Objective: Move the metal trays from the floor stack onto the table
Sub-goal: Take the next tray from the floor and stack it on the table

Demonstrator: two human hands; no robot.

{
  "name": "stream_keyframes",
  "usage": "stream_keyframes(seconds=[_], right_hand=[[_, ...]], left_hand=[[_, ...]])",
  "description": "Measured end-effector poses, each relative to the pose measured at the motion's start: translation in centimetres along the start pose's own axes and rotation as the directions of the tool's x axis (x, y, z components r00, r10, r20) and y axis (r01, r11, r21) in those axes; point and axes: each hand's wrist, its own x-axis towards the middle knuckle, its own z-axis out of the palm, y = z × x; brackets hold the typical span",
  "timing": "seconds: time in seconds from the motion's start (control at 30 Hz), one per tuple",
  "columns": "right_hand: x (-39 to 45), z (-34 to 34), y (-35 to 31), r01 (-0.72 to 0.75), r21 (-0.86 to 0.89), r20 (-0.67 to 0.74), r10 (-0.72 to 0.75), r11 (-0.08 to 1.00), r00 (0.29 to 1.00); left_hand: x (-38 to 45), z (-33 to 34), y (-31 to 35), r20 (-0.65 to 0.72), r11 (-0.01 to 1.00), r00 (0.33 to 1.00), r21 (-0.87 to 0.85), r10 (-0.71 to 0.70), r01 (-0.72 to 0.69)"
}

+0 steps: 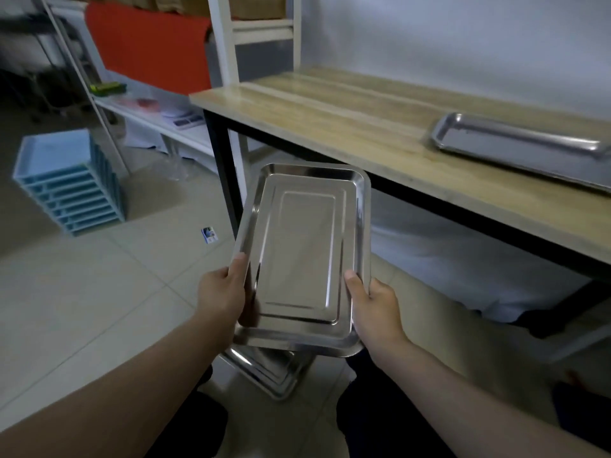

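Note:
I hold a shiny rectangular metal tray (pixel 302 252) in the air in front of me, its long side pointing away. My left hand (pixel 221 294) grips its left rim and my right hand (pixel 373 307) grips its right rim, both near the close end. Below it on the tiled floor lies the stack of metal trays (pixel 267 371), mostly hidden by the held tray. Another metal tray (pixel 522 143) rests on the wooden table (pixel 330 120) at the right.
The table has black legs, one (pixel 228 180) just behind the held tray. A stack of blue plastic trays (pixel 71 183) stands on the floor at left. A white shelf (pixel 155 117) with small items runs behind. My dark-clad knees flank the floor stack.

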Motion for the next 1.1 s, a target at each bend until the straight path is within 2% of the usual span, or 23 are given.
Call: stream_keyframes(seconds=[0.13,0.37,0.7,0.87,0.97,1.1], right_hand=[[-0.9,-1.8,-1.6,0.029,0.041,0.01,-0.029,0.999,1.0],[-0.9,-5.2,-3.8,0.106,0.083,-0.067,-0.1,0.991,0.993],[0.7,-10.3,-7.2,0.096,0.267,-0.155,-0.055,0.959,0.986],[2.1,-13.8,-10.8,0.162,0.294,-0.266,-0.082,0.942,0.96],[3.5,-16.1,-12.2,0.234,0.265,-0.36,-0.13,0.935,0.924],[5.2,-19.7,-13.3,0.236,0.226,-0.421,-0.124,0.945,0.899]], left_hand=[[-2.0,0.5,1.2,-0.011,0.997,0.997,-0.024,0.078,-0.079],[-4.1,2.9,4.1,0.0,0.982,0.982,-0.015,0.19,-0.19],[-5.8,7.4,8.7,0.066,0.979,0.977,-0.039,0.202,-0.199],[-5.6,11.3,13.4,0.098,0.975,0.97,-0.052,0.222,-0.218],[-5.2,14.7,16.0,0.114,0.956,0.949,-0.02,0.293,-0.293],[-4.5,19.4,18.3,0.17,0.942,0.928,-0.004,0.332,-0.336]])
